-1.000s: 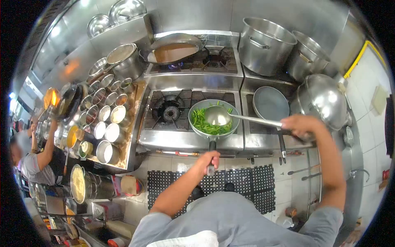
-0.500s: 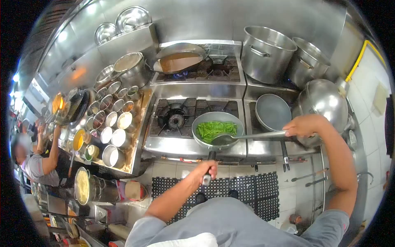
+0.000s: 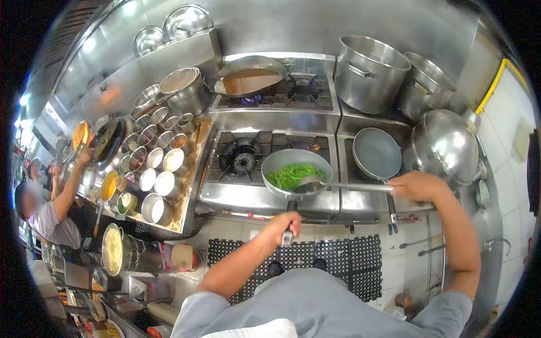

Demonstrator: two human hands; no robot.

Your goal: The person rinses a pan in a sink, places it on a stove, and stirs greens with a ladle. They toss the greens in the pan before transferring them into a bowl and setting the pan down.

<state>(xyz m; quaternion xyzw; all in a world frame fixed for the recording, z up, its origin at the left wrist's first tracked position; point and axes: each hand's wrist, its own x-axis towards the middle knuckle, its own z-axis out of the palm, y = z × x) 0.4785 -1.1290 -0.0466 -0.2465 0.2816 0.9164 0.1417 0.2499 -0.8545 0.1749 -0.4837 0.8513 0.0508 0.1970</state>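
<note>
My left hand is wrapped round the black handle of a grey frying pan. The pan sits over the front right burner, tipped a little toward me. Bright green vegetables, cut in thin strips, lie bunched on the near side of it. My right hand grips the far end of a long metal ladle. The ladle's bowl rests among the greens at the pan's right side.
A second grey pan stands to the right, near tall steel stockpots. Behind is a wok of brown sauce over a blue flame. Left are several ingredient tins on a counter. A person works at far left.
The greens have slid toward the near side of the pan, and the pan tilts more. The ladle's bowl has turned and shifted slightly right. The co-worker's arm has moved up.
</note>
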